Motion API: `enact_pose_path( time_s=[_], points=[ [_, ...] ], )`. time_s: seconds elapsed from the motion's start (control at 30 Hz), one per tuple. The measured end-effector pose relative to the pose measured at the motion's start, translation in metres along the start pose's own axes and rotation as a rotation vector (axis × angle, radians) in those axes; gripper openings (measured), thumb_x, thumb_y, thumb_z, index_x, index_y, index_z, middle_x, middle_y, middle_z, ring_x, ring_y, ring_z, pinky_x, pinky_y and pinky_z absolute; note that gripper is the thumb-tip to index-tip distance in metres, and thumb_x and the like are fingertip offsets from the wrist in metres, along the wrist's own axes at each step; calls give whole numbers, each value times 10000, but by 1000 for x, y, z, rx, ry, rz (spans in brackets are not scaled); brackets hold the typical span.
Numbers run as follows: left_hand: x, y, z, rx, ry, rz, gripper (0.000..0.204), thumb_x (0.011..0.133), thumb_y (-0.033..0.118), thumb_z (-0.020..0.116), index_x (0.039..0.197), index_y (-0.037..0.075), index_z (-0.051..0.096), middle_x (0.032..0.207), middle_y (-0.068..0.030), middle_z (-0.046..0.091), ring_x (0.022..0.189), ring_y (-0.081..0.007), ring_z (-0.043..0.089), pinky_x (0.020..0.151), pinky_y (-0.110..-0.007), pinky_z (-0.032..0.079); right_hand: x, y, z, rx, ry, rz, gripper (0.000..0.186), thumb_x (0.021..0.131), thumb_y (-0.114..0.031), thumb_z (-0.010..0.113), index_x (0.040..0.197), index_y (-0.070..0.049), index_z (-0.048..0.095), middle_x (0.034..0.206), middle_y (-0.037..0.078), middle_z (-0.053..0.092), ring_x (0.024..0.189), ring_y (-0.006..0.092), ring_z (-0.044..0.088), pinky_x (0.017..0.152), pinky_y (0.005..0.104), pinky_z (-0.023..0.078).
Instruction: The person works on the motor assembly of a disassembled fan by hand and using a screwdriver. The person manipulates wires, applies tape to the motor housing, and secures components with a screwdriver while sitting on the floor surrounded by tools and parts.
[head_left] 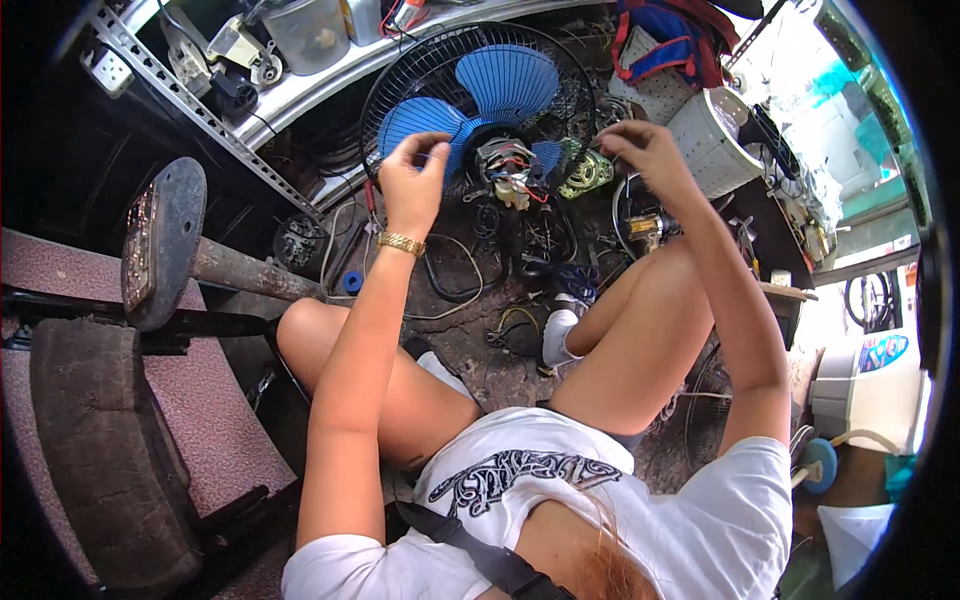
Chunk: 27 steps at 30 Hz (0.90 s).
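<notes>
My left hand (416, 185) is raised in front of the fan, its thumb and fingertips drawn together. Anything between them is too small to make out. Level with it on the right, my right hand (648, 155) makes a similar pinch, and its fingertips likewise show nothing I can name. Between and beyond the hands lies an electric fan with blue blades (508, 80) inside a black wire guard (378, 75). Its bared motor (506, 160) has red and white wires hanging out. A yellow-green openwork part (586, 172) lies below my right hand.
A metal-edged shelf (275, 105) holds a clear tub (305, 38). A perforated white bin (712, 140) stands at right. Loose cords, a blue tape roll (352, 281) and a drill-like tool (648, 226) lie on the floor. A metal post with a plate (170, 240) juts in at left.
</notes>
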<state>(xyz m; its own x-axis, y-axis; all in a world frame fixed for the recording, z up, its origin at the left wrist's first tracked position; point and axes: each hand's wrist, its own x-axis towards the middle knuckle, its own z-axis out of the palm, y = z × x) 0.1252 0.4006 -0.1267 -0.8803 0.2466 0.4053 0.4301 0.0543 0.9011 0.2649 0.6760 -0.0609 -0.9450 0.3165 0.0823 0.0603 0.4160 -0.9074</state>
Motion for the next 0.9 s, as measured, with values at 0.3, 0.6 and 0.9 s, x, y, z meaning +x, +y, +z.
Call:
enact_pose_path(
  time_s=[0.3,0.6,0.9],
  points=[
    [9,-35,34,399,-254,168,246,741,117,781,975,52,740,878,-87,719,780,-216,668,707,-337,506,59,63,66,-437,-145,-90,297,759,-283,774,961,-69,741,920,145,722,863,293,689,793,384,517],
    [-1,-65,47,204,-196,29,175,764,116,785,902,22,735,874,-96,726,802,-197,674,753,-316,506,62,60,82,-536,-128,-438,169,756,-126,726,910,-56,729,884,125,698,841,317,642,772,405,504],
    [5,-76,54,213,-160,80,125,737,149,768,831,72,738,844,-70,682,857,-278,625,809,-387,469,65,50,91,-527,-136,-596,179,760,-32,689,938,-26,712,885,109,686,841,290,619,770,378,493]
  ],
)
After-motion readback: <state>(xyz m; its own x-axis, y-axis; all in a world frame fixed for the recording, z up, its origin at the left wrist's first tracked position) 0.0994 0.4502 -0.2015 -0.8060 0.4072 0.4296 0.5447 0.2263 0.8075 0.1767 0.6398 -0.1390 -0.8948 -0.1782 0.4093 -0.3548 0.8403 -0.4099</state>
